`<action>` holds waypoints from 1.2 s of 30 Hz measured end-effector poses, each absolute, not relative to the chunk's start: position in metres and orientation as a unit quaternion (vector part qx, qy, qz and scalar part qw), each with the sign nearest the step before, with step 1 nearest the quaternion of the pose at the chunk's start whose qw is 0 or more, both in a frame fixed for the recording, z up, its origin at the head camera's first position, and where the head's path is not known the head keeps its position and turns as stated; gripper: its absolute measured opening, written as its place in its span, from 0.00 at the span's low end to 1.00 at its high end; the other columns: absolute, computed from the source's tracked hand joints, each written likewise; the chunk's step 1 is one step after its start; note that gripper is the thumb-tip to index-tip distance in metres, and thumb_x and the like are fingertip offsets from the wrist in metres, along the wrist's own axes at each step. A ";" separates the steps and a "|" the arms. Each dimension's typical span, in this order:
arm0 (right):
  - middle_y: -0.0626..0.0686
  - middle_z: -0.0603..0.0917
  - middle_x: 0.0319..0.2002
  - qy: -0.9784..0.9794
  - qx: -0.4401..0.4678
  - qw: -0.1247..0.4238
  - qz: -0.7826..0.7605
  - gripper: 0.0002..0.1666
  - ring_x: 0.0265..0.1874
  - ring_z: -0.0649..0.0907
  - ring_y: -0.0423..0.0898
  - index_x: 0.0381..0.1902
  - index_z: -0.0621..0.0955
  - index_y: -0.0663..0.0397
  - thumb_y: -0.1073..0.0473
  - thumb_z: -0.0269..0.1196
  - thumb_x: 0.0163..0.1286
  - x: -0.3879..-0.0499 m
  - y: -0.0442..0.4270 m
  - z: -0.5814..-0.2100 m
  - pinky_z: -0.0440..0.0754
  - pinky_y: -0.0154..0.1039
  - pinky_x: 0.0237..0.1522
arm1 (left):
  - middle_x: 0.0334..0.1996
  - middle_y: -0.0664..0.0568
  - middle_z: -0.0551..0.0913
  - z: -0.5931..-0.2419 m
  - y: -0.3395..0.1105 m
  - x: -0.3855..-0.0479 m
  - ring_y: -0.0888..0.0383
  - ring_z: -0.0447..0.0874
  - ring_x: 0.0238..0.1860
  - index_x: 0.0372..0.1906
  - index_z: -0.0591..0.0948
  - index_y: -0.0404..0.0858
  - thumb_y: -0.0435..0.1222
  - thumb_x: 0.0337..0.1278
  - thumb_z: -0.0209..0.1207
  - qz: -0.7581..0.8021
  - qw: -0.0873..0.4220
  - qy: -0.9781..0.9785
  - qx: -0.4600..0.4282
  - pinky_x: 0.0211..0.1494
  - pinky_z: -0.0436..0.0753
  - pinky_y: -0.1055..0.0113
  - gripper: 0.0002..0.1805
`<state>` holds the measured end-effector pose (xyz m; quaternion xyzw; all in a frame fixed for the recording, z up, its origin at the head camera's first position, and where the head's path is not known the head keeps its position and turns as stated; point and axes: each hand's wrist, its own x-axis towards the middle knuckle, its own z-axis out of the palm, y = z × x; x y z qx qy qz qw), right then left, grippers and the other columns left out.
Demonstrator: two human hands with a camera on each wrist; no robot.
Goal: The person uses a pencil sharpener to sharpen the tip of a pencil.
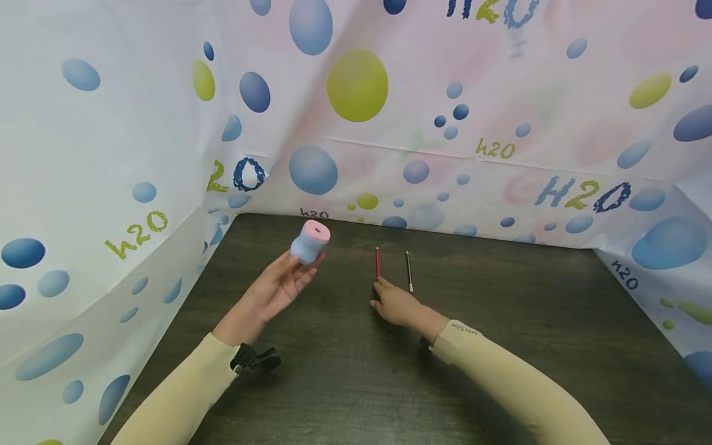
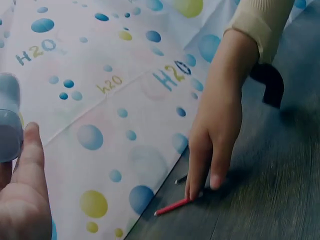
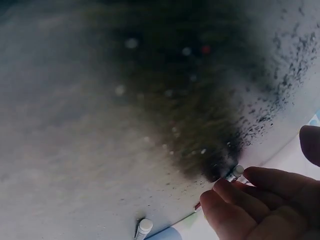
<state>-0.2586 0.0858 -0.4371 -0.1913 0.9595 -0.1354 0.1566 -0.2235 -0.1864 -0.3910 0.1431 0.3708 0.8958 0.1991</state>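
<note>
My left hand holds up a waisted blue pencil sharpener with a pink top and a small dark hole, tilted above the table. Only part of this sharpener shows in the left wrist view. My right hand reaches down to a red pencil on the table, fingertips at its near end. In the right wrist view the thumb stands apart from the fingers, beside a white pencil end. Just right of the red pencil lies a dark pencil with a white end.
The dark wooden table runs back to a white sheet printed with bubbles and H2O lettering, which also covers the left side. Dark straps sit at the wrists.
</note>
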 end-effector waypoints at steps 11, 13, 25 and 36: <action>0.68 0.59 0.79 0.961 -0.198 0.142 -0.132 0.34 0.76 0.68 0.63 0.74 0.65 0.74 0.55 0.55 0.81 -0.260 0.084 -0.434 0.70 0.57 0.76 | 0.58 0.53 0.78 -0.383 -0.174 -0.238 0.67 0.84 0.53 0.80 0.47 0.34 0.30 0.76 0.49 0.832 0.153 0.528 0.073 0.53 0.83 0.77 0.36; 0.69 0.60 0.79 0.960 -0.201 0.140 -0.133 0.34 0.76 0.68 0.63 0.73 0.65 0.75 0.55 0.55 0.81 -0.260 0.084 -0.434 0.70 0.57 0.76 | 0.64 0.48 0.74 -0.384 -0.175 -0.243 0.64 0.81 0.56 0.80 0.50 0.32 0.31 0.75 0.51 0.791 0.134 0.595 0.053 0.62 0.80 0.72 0.36; 0.70 0.63 0.77 0.960 -0.199 0.126 -0.153 0.32 0.75 0.69 0.64 0.71 0.68 0.76 0.57 0.55 0.81 -0.260 0.083 -0.436 0.70 0.58 0.75 | 0.65 0.34 0.79 -0.392 -0.174 -0.277 0.39 0.78 0.67 0.70 0.73 0.31 0.40 0.61 0.69 0.490 0.016 0.870 0.040 0.68 0.79 0.41 0.35; 0.69 0.62 0.78 0.960 -0.192 0.136 -0.152 0.32 0.76 0.69 0.63 0.72 0.68 0.75 0.57 0.56 0.80 -0.258 0.080 -0.436 0.71 0.58 0.75 | 0.67 0.35 0.79 -0.403 -0.166 -0.301 0.39 0.77 0.69 0.71 0.73 0.31 0.37 0.57 0.71 0.468 0.024 0.884 0.004 0.70 0.79 0.43 0.37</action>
